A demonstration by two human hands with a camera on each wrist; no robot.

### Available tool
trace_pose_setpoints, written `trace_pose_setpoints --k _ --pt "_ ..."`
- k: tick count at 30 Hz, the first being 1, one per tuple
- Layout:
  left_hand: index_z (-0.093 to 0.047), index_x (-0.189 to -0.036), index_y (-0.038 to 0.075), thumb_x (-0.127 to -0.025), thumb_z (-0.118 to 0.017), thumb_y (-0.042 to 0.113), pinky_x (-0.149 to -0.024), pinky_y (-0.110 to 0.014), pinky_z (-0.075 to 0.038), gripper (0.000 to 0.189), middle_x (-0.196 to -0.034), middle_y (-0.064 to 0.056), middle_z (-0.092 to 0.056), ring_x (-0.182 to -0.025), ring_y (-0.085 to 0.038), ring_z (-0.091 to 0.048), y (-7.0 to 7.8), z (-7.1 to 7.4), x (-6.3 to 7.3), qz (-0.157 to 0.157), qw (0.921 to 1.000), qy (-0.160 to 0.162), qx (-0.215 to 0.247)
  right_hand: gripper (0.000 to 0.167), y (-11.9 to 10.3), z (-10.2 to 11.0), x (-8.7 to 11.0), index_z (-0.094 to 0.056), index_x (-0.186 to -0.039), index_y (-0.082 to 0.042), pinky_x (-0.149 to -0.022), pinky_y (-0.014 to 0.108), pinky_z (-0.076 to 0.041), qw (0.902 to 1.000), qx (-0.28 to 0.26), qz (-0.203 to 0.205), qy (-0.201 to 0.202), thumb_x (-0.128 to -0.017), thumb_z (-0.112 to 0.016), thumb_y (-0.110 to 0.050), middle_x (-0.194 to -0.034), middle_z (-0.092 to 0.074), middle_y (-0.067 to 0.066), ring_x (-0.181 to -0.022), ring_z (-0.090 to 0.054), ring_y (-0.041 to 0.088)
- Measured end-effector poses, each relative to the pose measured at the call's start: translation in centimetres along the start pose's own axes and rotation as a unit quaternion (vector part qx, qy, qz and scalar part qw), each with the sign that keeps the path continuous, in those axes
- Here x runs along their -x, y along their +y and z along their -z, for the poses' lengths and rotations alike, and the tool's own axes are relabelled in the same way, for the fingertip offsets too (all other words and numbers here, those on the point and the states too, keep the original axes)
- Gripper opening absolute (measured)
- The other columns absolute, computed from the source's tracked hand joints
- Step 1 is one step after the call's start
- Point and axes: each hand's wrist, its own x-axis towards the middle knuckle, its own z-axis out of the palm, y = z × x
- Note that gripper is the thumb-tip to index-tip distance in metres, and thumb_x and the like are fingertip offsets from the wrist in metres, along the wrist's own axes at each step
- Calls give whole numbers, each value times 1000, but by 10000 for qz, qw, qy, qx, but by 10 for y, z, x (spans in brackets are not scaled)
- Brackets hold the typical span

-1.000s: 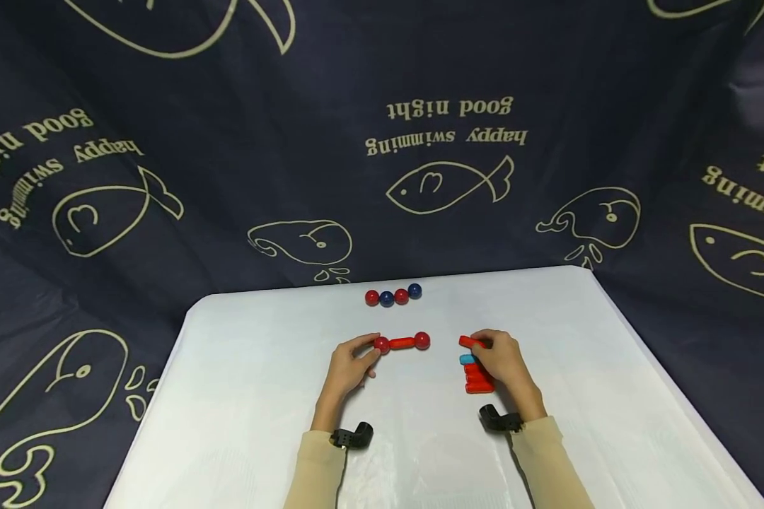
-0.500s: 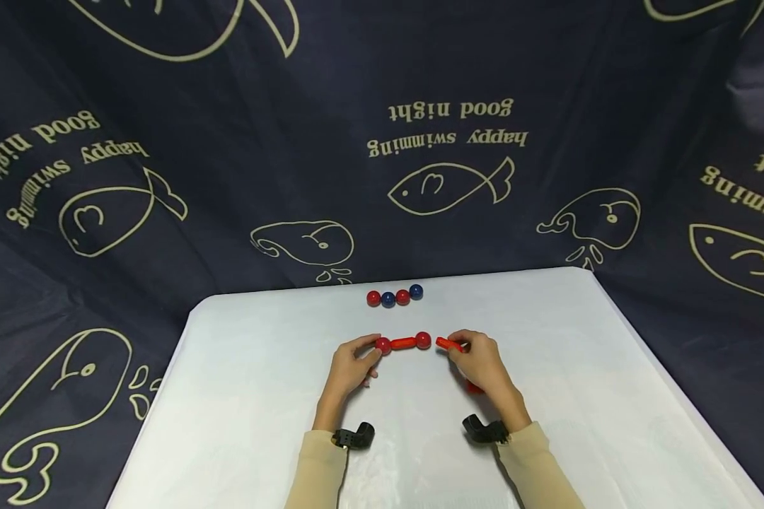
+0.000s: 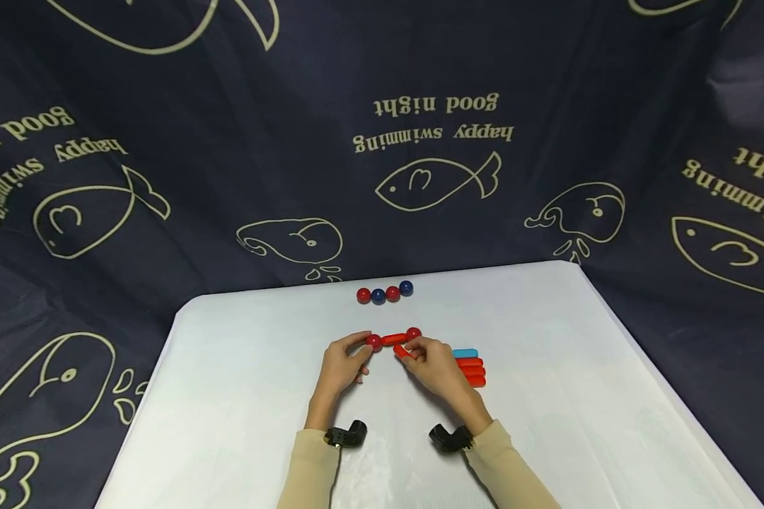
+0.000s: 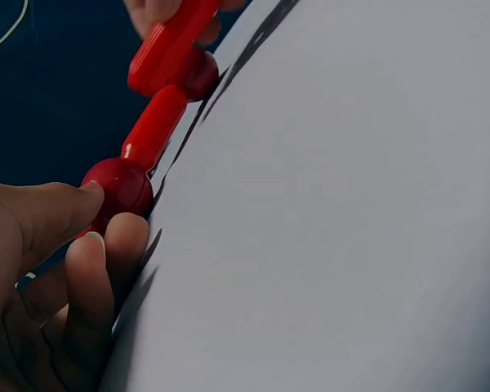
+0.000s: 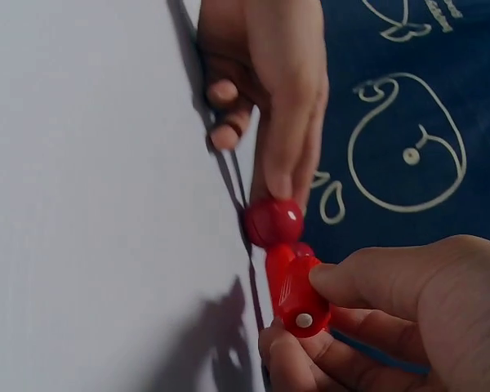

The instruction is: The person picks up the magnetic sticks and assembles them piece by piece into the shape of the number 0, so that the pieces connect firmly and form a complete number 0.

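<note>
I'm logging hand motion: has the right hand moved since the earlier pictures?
Yes: judged against the row of four balls, the right hand has moved left in the head view.

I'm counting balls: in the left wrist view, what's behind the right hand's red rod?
Part of a red ball shows; the held rod covers the rest.

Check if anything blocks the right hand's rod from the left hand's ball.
Nothing visible: head view shows a small gap between held rod and ball. Joined rod lies just beyond; left hand grips the ball.
</note>
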Motion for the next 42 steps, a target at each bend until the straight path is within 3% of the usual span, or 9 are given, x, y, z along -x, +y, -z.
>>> trace_pose_setpoints --k 11,20,32,42 --pt "-68 -134 9 -100 -67 14 -42 -26 -50 35 -124 -16 -72 -46 -11 -59 1 0 0 -178 9998 -8 -14 14 -15 -27 -2 -72 -100 3 -59 21 -51 9995 -147 264 -100 -91 -76 -8 -79 -70 5 -66 -61 8" --pt "-69 -133 10 -99 -68 14 -43 -25 -51 34 -123 -15 -72 -46 -10 -59 2 -4 1 -140 9999 -7 5 12 -19 -33 -1 -72 -95 1 -59 21 -48 9989 -21 287 382 -90 -77 -8 -74 -67 2 -64 -57 7" --pt "-73 -126 15 -97 -72 18 -41 -26 -50 29 -115 -12 -75 -44 -11 -57 2 -4 3 -23 9999 123 -48 18 -8 -30 7 -70 -104 -1 -61 22 -46 9994 21 218 -273 -88 -76 -7 -81 -69 2 -65 -55 8" --pt "-74 -125 15 -97 -72 21 -41 -26 -49 28 -114 -11 -75 -44 -10 -58 2 -3 1 45 9996 259 -35 24 -11 -34 6 -69 -104 1 -63 23 -51 9989 -39 263 -375 -87 -80 -12 -76 -71 1 -64 -62 5"
